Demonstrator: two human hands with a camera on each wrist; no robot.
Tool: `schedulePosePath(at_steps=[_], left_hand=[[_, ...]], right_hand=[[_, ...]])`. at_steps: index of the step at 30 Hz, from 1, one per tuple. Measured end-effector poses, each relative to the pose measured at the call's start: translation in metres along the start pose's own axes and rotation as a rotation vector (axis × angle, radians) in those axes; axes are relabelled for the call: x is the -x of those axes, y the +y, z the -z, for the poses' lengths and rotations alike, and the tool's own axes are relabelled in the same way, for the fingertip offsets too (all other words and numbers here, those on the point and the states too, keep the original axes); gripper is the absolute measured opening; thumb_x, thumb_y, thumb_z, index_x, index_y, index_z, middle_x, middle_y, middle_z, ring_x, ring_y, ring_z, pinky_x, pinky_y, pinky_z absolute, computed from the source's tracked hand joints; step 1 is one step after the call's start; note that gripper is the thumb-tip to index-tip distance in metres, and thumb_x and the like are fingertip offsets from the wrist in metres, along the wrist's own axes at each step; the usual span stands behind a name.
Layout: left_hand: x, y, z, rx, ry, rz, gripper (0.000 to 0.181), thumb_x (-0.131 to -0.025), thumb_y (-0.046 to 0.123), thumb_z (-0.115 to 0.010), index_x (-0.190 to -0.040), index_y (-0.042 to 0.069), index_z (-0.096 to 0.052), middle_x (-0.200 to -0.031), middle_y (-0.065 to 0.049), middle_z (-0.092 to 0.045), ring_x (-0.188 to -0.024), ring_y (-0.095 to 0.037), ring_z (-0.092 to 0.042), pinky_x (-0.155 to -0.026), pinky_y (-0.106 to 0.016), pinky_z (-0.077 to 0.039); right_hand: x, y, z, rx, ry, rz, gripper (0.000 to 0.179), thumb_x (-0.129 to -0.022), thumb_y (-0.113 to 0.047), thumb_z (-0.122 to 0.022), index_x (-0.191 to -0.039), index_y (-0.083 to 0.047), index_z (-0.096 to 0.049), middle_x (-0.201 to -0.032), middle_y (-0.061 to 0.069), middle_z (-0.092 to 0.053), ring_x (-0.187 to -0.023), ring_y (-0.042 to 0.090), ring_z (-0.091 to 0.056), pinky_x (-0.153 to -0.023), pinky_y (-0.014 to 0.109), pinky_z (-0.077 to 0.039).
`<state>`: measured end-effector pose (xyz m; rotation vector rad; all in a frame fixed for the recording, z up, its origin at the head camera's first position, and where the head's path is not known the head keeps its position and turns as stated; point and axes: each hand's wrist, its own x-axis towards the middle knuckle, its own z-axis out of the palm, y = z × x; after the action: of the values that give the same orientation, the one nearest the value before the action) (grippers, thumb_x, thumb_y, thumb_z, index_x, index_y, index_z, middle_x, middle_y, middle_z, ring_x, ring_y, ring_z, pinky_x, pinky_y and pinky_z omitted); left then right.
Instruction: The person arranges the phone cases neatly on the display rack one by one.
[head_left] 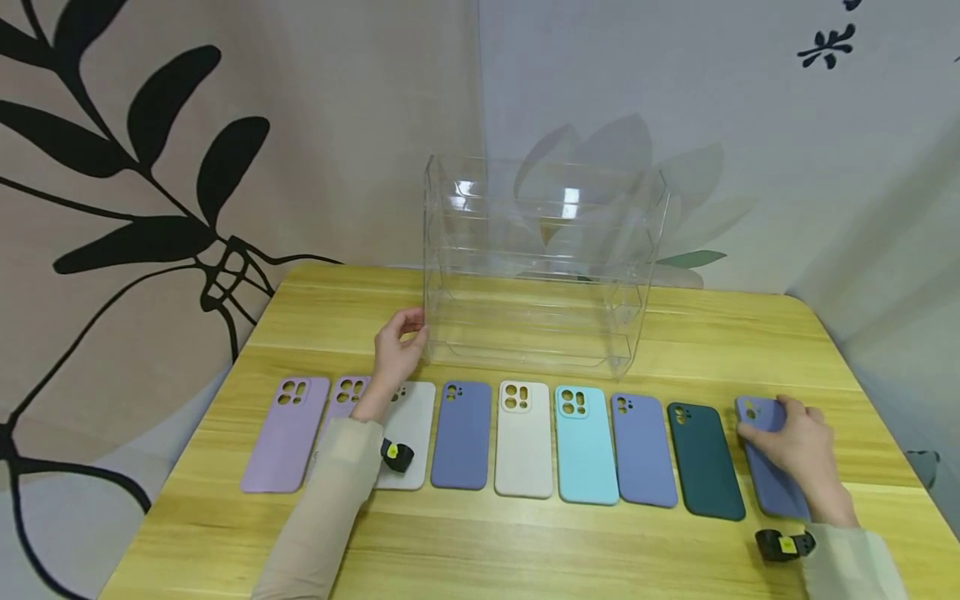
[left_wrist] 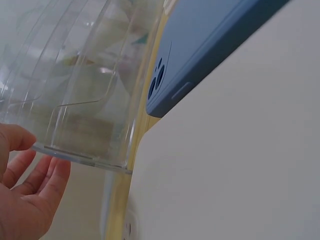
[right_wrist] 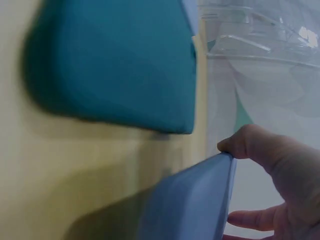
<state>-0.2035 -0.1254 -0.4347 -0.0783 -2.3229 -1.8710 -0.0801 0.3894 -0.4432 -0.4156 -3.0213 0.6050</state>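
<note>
At the far right of the row, my right hand (head_left: pixel 798 442) grips a lavender-blue phone case (head_left: pixel 772 475) by its side edges. In the right wrist view the thumb is on one edge of that case (right_wrist: pixel 190 200) and the fingers are on the other, beside a dark green case (right_wrist: pixel 125 65). My left hand (head_left: pixel 399 350) pinches the left edge of a clear tiered rack (head_left: pixel 532 325). The left wrist view shows the rack's edge (left_wrist: pixel 95 162) between thumb and fingers. My left forearm hides parts of a lilac case (head_left: pixel 347 398) and a white case (head_left: pixel 416 417).
Along the wooden table (head_left: pixel 450 542) lie other phone cases: lilac (head_left: pixel 285 442), blue (head_left: pixel 461 442), cream (head_left: pixel 523 454), turquoise (head_left: pixel 588 458), another blue (head_left: pixel 643 454) and dark green (head_left: pixel 705 467). A patterned curtain (head_left: pixel 360 125) hangs behind the rack.
</note>
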Motion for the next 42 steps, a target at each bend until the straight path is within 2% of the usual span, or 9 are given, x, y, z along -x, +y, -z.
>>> schedulePosePath(at_steps=[3, 5, 10, 15, 18, 23, 28, 35, 42], left_hand=[[0.007, 0.016, 0.001, -0.012, -0.008, 0.000, 0.028, -0.089, -0.009, -0.054, -0.116, -0.016, -0.052, -0.114, -0.031, -0.054, -0.104, -0.036, -0.053, -0.090, -0.034, -0.050], [0.010, 0.022, 0.001, -0.017, -0.009, -0.008, 0.028, -0.088, -0.009, -0.054, -0.116, -0.016, -0.052, -0.113, -0.032, -0.055, -0.104, -0.036, -0.054, -0.090, -0.034, -0.050], [0.010, 0.022, 0.001, -0.021, -0.005, -0.016, 0.027, -0.088, -0.010, -0.054, -0.114, -0.016, -0.053, -0.112, -0.031, -0.055, -0.103, -0.036, -0.054, -0.088, -0.032, -0.051], [0.010, 0.021, 0.001, -0.026, -0.006, -0.012, 0.026, -0.089, -0.009, -0.054, -0.114, -0.016, -0.053, -0.111, -0.031, -0.055, -0.102, -0.035, -0.054, -0.086, -0.026, -0.051], [0.010, 0.022, 0.001, -0.028, -0.009, -0.011, 0.027, -0.089, -0.008, -0.054, -0.114, -0.016, -0.053, -0.112, -0.031, -0.055, -0.103, -0.035, -0.054, -0.087, -0.028, -0.052], [0.011, 0.023, 0.002, -0.032, -0.016, -0.011, 0.027, -0.089, -0.008, -0.054, -0.115, -0.015, -0.052, -0.112, -0.030, -0.055, -0.104, -0.035, -0.054, -0.087, -0.029, -0.051], [0.008, 0.017, 0.001, -0.034, -0.017, -0.020, 0.027, -0.089, -0.007, -0.054, -0.115, -0.016, -0.052, -0.112, -0.031, -0.055, -0.103, -0.035, -0.054, -0.085, -0.024, -0.051], [-0.004, -0.013, 0.002, -0.015, -0.005, -0.021, 0.027, -0.090, -0.003, -0.056, -0.116, -0.010, -0.055, -0.112, -0.026, -0.057, -0.103, -0.031, -0.054, -0.086, -0.024, -0.051], [-0.006, -0.019, 0.000, -0.023, -0.001, -0.036, 0.025, -0.089, -0.004, -0.057, -0.114, -0.009, -0.056, -0.110, -0.023, -0.058, -0.101, -0.029, -0.055, -0.086, -0.028, -0.052]], right_hand=[[-0.002, -0.007, 0.004, -0.010, 0.017, 0.000, 0.082, -0.079, -0.032, -0.069, -0.132, 0.017, -0.030, -0.115, 0.050, -0.031, -0.092, 0.059, -0.038, -0.064, 0.059, -0.040], [-0.003, -0.012, 0.007, -0.012, 0.023, 0.004, 0.082, -0.080, -0.031, -0.069, -0.134, 0.016, -0.029, -0.117, 0.050, -0.030, -0.096, 0.060, -0.036, -0.066, 0.060, -0.039], [-0.006, -0.026, 0.011, -0.045, 0.053, 0.009, 0.081, -0.081, -0.029, -0.068, -0.138, 0.012, -0.027, -0.121, 0.048, -0.027, -0.103, 0.060, -0.031, -0.070, 0.062, -0.037], [-0.010, -0.042, 0.014, -0.070, 0.123, 0.052, 0.075, -0.079, -0.025, -0.068, -0.136, 0.010, -0.033, -0.119, 0.047, -0.030, -0.102, 0.060, -0.032, -0.069, 0.062, -0.034], [-0.012, -0.053, 0.016, -0.090, 0.162, 0.090, 0.072, -0.077, -0.022, -0.069, -0.134, 0.009, -0.037, -0.118, 0.046, -0.032, -0.102, 0.059, -0.032, -0.070, 0.062, -0.033], [-0.017, -0.071, 0.020, -0.123, 0.183, 0.123, 0.072, -0.077, -0.021, -0.069, -0.134, 0.009, -0.037, -0.119, 0.044, -0.032, -0.105, 0.057, -0.031, -0.072, 0.063, -0.033], [-0.023, -0.087, 0.023, -0.148, 0.192, 0.134, 0.073, -0.077, -0.021, -0.069, -0.135, 0.008, -0.037, -0.119, 0.042, -0.033, -0.105, 0.054, -0.031, -0.071, 0.061, -0.035], [-0.029, -0.112, 0.024, -0.193, 0.213, 0.156, 0.074, -0.076, -0.021, -0.068, -0.137, 0.006, -0.036, -0.120, 0.038, -0.033, -0.105, 0.051, -0.032, -0.072, 0.059, -0.036], [-0.031, -0.139, 0.025, -0.257, 0.268, 0.212, 0.073, -0.074, -0.018, -0.071, -0.136, 0.005, -0.039, -0.120, 0.035, -0.036, -0.104, 0.048, -0.034, -0.076, 0.055, -0.035]])
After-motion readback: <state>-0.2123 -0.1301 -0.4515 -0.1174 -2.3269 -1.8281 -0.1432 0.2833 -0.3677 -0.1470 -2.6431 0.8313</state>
